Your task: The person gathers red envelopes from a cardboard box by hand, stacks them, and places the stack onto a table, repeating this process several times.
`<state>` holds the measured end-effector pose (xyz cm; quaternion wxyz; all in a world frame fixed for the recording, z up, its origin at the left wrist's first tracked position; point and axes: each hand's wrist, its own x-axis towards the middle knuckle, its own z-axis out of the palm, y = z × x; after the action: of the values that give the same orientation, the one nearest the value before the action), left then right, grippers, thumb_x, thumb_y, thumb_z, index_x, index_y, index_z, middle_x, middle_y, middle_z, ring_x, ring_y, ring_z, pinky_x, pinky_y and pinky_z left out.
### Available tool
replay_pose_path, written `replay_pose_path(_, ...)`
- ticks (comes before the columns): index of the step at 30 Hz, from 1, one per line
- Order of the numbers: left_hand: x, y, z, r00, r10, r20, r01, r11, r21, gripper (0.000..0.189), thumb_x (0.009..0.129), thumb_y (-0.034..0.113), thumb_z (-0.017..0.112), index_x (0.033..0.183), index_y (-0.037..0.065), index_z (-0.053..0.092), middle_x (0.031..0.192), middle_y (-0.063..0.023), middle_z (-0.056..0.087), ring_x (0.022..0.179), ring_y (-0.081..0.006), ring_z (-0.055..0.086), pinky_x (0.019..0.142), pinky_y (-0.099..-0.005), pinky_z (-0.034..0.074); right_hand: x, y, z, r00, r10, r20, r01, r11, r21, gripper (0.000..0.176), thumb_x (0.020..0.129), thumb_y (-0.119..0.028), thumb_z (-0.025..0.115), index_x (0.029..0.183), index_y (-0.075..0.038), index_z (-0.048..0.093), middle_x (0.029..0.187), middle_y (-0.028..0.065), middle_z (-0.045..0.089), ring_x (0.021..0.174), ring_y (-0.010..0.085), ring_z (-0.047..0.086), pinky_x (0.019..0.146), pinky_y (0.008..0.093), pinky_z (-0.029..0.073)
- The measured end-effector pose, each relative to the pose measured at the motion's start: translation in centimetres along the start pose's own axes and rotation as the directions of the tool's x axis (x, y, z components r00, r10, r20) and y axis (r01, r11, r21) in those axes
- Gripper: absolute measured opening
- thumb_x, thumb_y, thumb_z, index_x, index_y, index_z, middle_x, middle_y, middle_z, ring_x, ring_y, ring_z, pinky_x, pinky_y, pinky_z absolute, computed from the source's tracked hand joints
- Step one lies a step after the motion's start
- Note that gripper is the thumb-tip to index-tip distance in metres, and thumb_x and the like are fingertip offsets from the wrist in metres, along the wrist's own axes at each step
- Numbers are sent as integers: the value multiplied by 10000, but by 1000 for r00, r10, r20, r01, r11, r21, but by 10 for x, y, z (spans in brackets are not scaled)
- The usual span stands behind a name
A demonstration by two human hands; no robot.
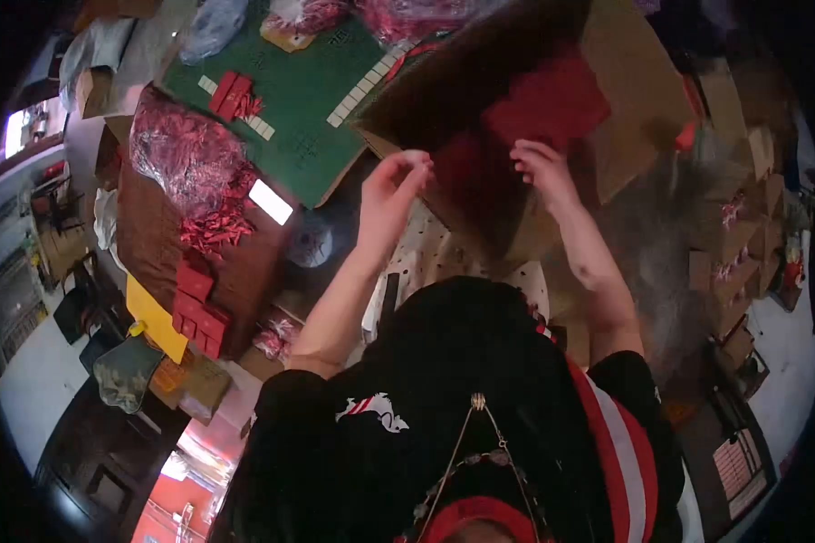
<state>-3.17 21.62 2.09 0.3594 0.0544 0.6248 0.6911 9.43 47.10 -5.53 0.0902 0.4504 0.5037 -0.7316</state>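
Lying far left: yellow sheet, flat, its edge tucked under the brown block.
Brown block: broad and dark, beside the green mat; carries the items in the next two lines.
Small red boxes: a cluster stacked on the lower end of the brown block, just above the yellow sheet.
Plastic bag: clear and crumpled, filled with red pieces, on the upper end of the brown block; loose red pieces spill out just below it.
Green mat: flat, with a few red boxes near its upper left corner.
White tiles: a row along the right edge of the green mat.
Left hand: raised, fingers bent and bunched together at the left edge of the carton's dark flap; too blurred to tell whether they pinch it.
Dotted cloth: white with dark dots, below the hands, between the two forearms.
Carton: large, brown cardboard, open and tilted toward the person, just above both hands.
Red mass: inside the carton, deep red, outline blurred.
Right hand: raised, fingers curled down onto the lower edge of the red mass; grip cannot be told.
Cardboard boxes: small, stacked at far right, well apart from the hands.
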Motion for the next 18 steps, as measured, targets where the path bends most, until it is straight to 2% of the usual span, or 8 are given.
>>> replay_pose_path(5, 38, 7, -3, 994, -89, 70, 51, 907, 417, 310, 902, 201, 643, 1159, 35, 596, 1008, -43, 639, 905, -115, 596, 775, -271, 472, 31, -3, -14, 995, 94, -31, -78, 937, 340, 333, 859, -174, 647, 1177, -107, 578, 982, -23, 662, 814, 73, 590, 691, 213, 437)
replay_pose_path(10, 31, -13, 0, 1000, -23, 7, 13, 762, 647, 368, 871, 207, 667, 1188, 47, 570, 1050, -102, 584, 919, -189, 614, 786, -328, 498, 65, -2, -10, 989, 74, -126, -75, 997, -1, 290, 819, -147, 688, 1095, -82, 632, 973, 8, 671, 881, 104, 611, 707, 237, 470)
replay_pose_path(11, 31, -10, 6, 999, -32, -3, 27, 764, 645, 368, 871, 207, 667, 1188, 47, 570, 1050, -102, 584, 919, -189, 614, 786, -328, 498, 99, 28, -14, 998, -59, -26, 43, 903, -427, 343, 845, -185, 669, 1164, -82, 596, 1042, 35, 648, 928, 157, 611, 764, 305, 486)
replay_pose_path(12, 30, -10, 12, 999, 13, 51, -51, 516, 855, 397, 853, 222, 672, 1192, 43, 567, 1057, -137, 585, 954, -238, 607, 793, -367, 501, 118, 45, -17, 982, -138, 129, 187, 626, -757, 398, 871, -222, 649, 1233, -83, 559, 1112, 61, 624, 975, 210, 611, 820, 373, 501)
replay_pose_path(14, 28, -21, 35, 993, 17, 120, -121, 86, 989, 440, 809, 253, 671, 1165, 13, 574, 1071, -206, 581, 1007, -365, 577, 810, -445, 501, 124, 41, -8, 973, -149, 174, 224, 451, -864, 309, 812, -179, 662, 1110, -100, 636, 1014, 105, 666, 990, 254, 618, 856, 333, 488)
replay_pose_path(16, 38, -32, 71, 987, -107, 123, -131, -72, 989, 254, 788, 193, 641, 1006, 63, 641, 991, -119, 608, 908, -291, 596, 686, -424, 510, 192, 82, -18, 984, -12, 178, 168, 406, -898, 335, 818, -244, 629, 1119, -96, 628, 1090, 124, 642, 1042, 276, 596, 906, 349, 468)
replay_pose_path(17, 47, -45, 92, 977, -185, 108, -124, -81, 989, 255, 790, 185, 620, 1015, 71, 656, 1002, -112, 622, 932, -289, 599, 689, -430, 510, 171, 54, -5, 865, 95, 492, 500, -76, -863, 396, 825, -277, 606, 1180, -102, 598, 1201, 145, 595, 1098, 307, 562, 951, 362, 441)
replay_pose_path(18, 60, -59, 112, 960, -263, 96, -123, -90, 988, 262, 792, 177, 598, 1024, 79, 672, 1013, -104, 637, 956, -287, 602, 693, -436, 511, 177, 53, -2, 855, 103, 508, 516, -85, -852, 396, 825, -277, 606, 1180, -102, 598, 1201, 145, 595, 1098, 307, 562, 951, 362, 441)
